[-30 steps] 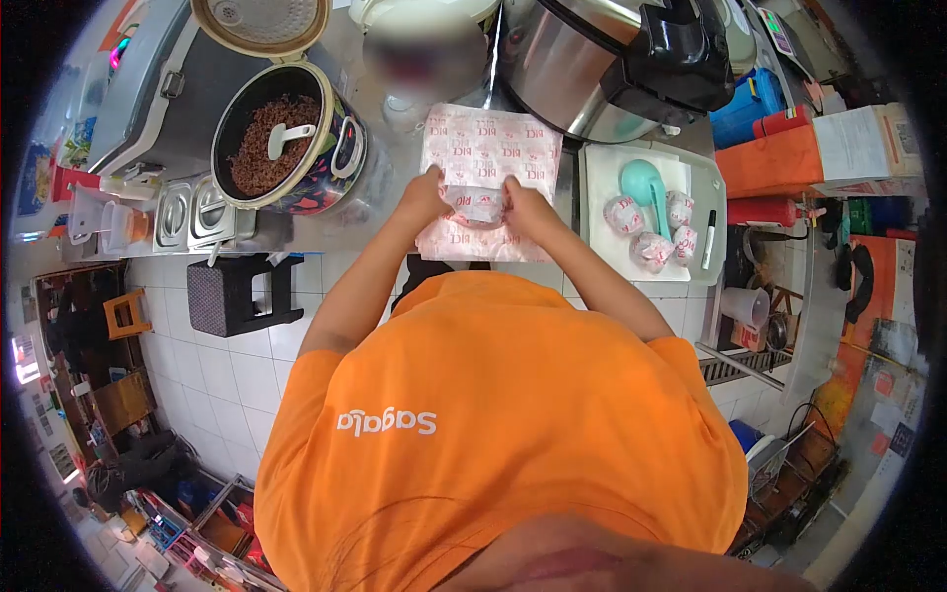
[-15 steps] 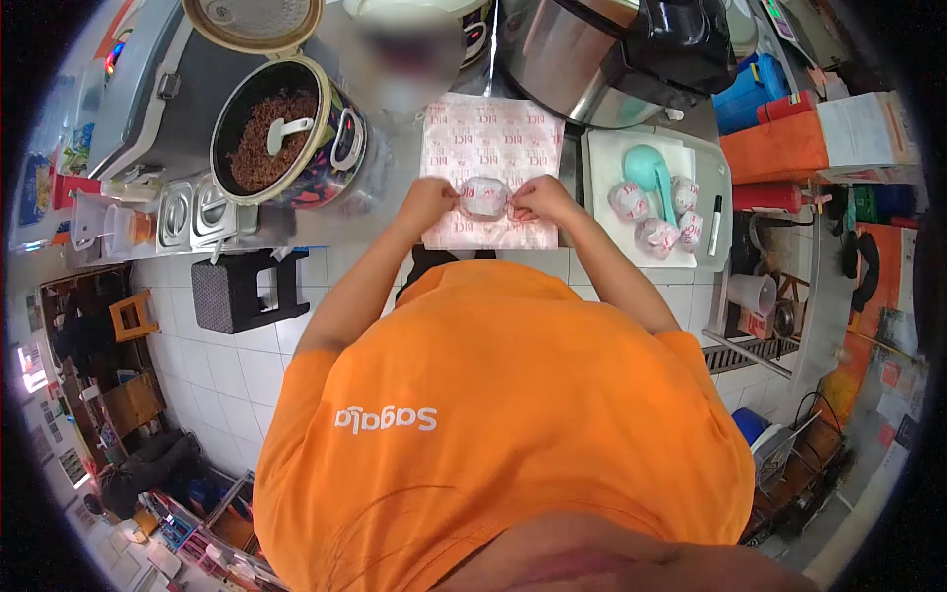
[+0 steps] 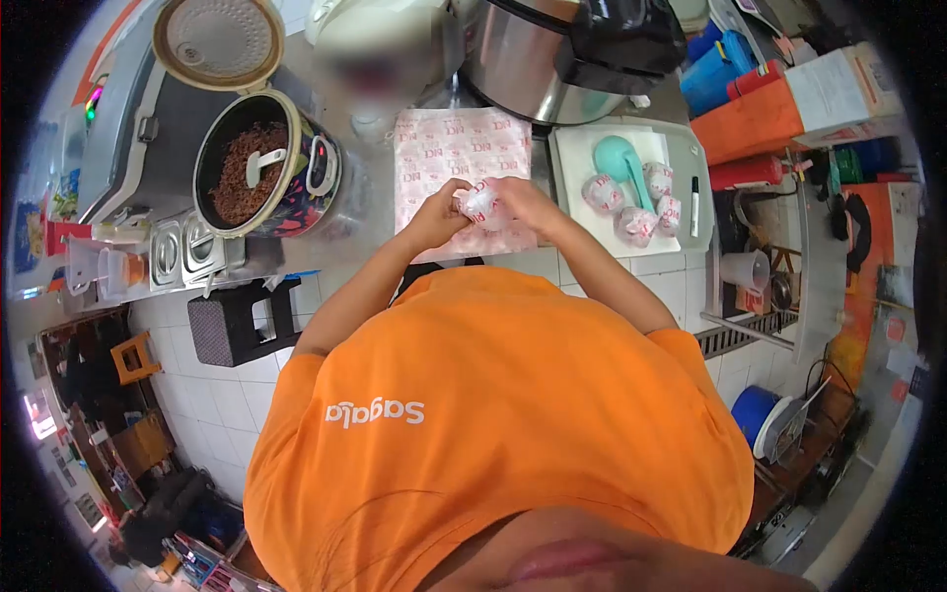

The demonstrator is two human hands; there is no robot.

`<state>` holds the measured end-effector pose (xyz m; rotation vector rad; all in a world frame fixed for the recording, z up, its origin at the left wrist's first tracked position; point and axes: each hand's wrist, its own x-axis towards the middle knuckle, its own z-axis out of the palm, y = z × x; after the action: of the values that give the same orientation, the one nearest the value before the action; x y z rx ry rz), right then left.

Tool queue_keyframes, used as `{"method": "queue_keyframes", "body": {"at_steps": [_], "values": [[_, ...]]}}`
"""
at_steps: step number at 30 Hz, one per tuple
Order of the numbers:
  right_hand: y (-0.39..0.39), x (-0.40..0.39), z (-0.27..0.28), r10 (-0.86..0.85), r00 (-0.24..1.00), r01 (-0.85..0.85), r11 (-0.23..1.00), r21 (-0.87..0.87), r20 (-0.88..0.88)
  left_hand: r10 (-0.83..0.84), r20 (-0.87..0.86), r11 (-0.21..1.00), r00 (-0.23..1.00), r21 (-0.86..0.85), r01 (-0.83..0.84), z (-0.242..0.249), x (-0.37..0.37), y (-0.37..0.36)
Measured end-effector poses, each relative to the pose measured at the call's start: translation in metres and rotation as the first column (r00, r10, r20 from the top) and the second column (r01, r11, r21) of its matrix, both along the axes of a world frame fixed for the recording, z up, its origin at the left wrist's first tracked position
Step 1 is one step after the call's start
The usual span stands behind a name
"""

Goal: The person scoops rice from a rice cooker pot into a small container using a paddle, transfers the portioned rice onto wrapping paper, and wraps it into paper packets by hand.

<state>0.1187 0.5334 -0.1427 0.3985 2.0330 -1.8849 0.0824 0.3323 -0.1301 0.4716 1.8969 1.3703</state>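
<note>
Between my two hands is a rounded bundle wrapped in white paper with red print. My left hand has its fingers curled around the bundle's left side. On the other side, my right hand presses against it, its fingers partly smeared by motion. What lies inside the paper is hidden. Under the hands a stack or sheet of the same printed paper lies flat on the steel counter.
To the right, a tray bears several wrapped bundles, a turquoise ladle and a marker. At left stands an open rice cooker of reddish-brown rice with a white paddle. A large steel appliance stands behind.
The bundle has come up off the paper and is gathered between both hands, which moved closer together. Its paper is more crumpled. The camera view has shifted slightly.
</note>
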Motion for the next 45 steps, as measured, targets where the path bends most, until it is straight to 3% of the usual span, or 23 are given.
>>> {"method": "queue_keyframes", "body": {"at_steps": [4, 6, 8, 9, 10, 11, 15, 17, 19, 20, 21, 22, 24, 28, 30, 32, 34, 36, 38, 40, 42, 44, 45], "values": [[-0.008, 0.017, 0.071, 0.098, 0.967, 0.015, 0.898, 0.439, -0.233, 0.122, -0.150, 0.964, 0.981, 0.254, -0.081, 0.001, 0.013, 0.021], [0.004, 0.018, 0.078, 0.094, 0.970, -0.046, 0.976, 0.212, -0.225, 0.096, -0.035, 0.972, 0.995, 0.218, -0.087, 0.018, 0.011, 0.021], [0.014, 0.024, 0.091, 0.115, 0.988, -0.106, 0.990, 0.091, -0.101, 0.054, -0.671, 0.994, 0.739, 0.110, 0.027, 0.043, 0.007, 0.023], [0.013, 0.031, 0.096, 0.078, 0.996, -0.084, 0.982, -0.170, -0.042, 0.049, -0.669, 0.993, 0.742, 0.111, 0.034, 0.056, 0.002, 0.027], [0.012, 0.036, 0.105, 0.061, 0.998, -0.047, 0.907, -0.418, 0.020, 0.172, -0.798, 0.942, 0.578, 0.306, 0.142, 0.070, -0.010, 0.033], [0.010, 0.045, 0.118, 0.022, 0.994, 0.029, 0.898, -0.439, 0.112, 0.328, -0.856, 0.844, 0.399, 0.455, 0.283, 0.080, -0.021, 0.039], [0.025, 0.048, 0.092, 0.315, 0.942, -0.155, 0.716, -0.680, 0.117, 0.076, -0.907, 0.741, 0.414, 0.330, 0.585, 0.103, -0.036, 0.058], [0.042, 0.029, 0.079, 0.223, 0.974, -0.210, 0.957, -0.199, 0.046, -0.223, -0.909, 0.881, 0.353, -0.033, 0.472, 0.102, -0.043, 0.057], [0.068, -0.001, 0.082, 0.334, 0.942, -0.332, 0.926, 0.179, 0.020, -0.358, -0.888, 0.909, 0.289, -0.261, 0.324, 0.079, -0.055, 0.040], [0.077, -0.007, 0.063, 0.076, 0.989, -0.002, 0.860, 0.510, -0.124, -0.227, -0.870, 0.973, 0.438, -0.185, 0.136, 0.065, -0.061, 0.028], [0.087, -0.012, 0.056, 0.069, 0.975, 0.083, 0.764, 0.640, -0.209, -0.065, -0.833, 0.990, 0.549, -0.122, -0.067, 0.052, -0.068, 0.015], [0.096, -0.022, 0.061, 0.160, 0.978, 0.030, 0.536, 0.843, -0.137, -0.052, -0.838, 0.988, 0.544, -0.122, -0.094, 0.041, -0.080, 0.001], [0.113, -0.027, 0.032, 0.200, 0.978, -0.021, 0.369, 0.929, -0.057, 0.156, -0.873, 0.843, 0.461, -0.125, -0.523, 0.021, -0.111, -0.029], [0.109, -0.029, 0.020, 0.126, 0.992, -0.015, 0.093, 0.996, 0.003, 0.202, -0.758, 0.611, 0.620, -0.397, -0.684, -0.025, -0.171, -0.051], [0.094, -0.032, 0.023, 0.075, 0.997, -0.001, -0.015, 1.000, 0.002, 0.287, -0.602, 0.697, 0.745, -0.403, -0.593, -0.049, -0.191, -0.062], [0.064, -0.052, 0.042, 0.107, 0.994, 0.011, -0.054, 0.998, -0.005, 0.586, -0.570, 0.723, 0.576, 0.047, -0.690, -0.077, -0.196, -0.065], [-0.016, -0.063, 0.121, 0.249, 0.968, -0.117, 0.573, 0.811, -0.037, 0.821, -0.194, 0.571, 0.538, 0.274, -0.773, -0.059, -0.174, -0.062], [-0.073, -0.091, 0.146, 0.336, 0.837, 0.005, 0.785, 0.620, -0.432, 0.908, 0.044, 0.373, 0.416, 0.365, -0.853, -0.074, -0.148, -0.063], [-0.131, -0.132, 0.170, 0.221, 0.794, 0.018, 0.922, 0.386, -0.567, 0.323, 0.785, 0.224, 0.528, 0.479, -0.849, 0.050, -0.081, -0.089], [-0.188, -0.172, 0.191, 0.459, 0.602, -0.070, 0.846, 0.529, -0.653, 0.247, 0.872, 0.498, 0.421, 0.259, -0.828, 0.104, -0.046, -0.139], [-0.247, -0.201, 0.187, 0.744, 0.545, -0.232, 0.576, 0.784, -0.385, 0.193, 0.862, 0.612, 0.468, 0.267, -0.745, 0.113, -0.031, -0.197], [-0.306, -0.213, 0.167, 0.879, 0.474, -0.391, 0.153, 0.908, 0.056, 0.145, 0.875, 0.559, 0.461, 0.312, -0.768, 0.098, -0.032, -0.256], [-0.317, -0.220, 0.151, 0.877, 0.478, -0.393, 0.156, 0.906, 0.056, 0.424, 0.421, 0.587, 0.802, 0.546, -0.597, 0.119, -0.027, -0.284]]}}
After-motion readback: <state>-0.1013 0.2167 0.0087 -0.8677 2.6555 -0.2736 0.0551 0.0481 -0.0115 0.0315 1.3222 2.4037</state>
